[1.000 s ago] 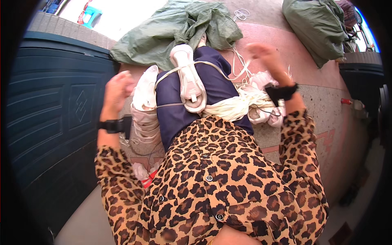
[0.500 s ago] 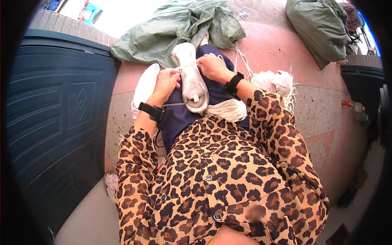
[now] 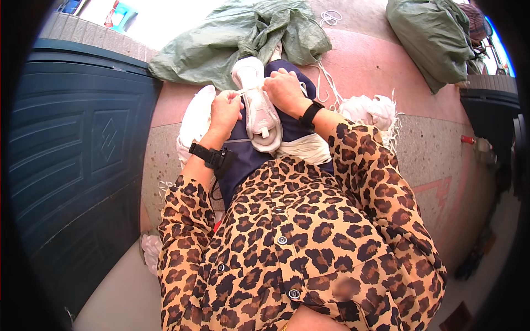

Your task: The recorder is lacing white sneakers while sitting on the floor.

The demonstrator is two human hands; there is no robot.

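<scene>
Left hand (image 3: 225, 113) and right hand (image 3: 285, 91) curl inward, near each other

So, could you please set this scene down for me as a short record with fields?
Left hand: pinching a pale strip
Right hand: closed on the same strip
Centre: pink-and-white shoe piece under the strip, on dark trousers
Right of it: cream strip bundle
Left: white pile
Ahead: crumpled green sack
Far right: bulging green sack
</scene>
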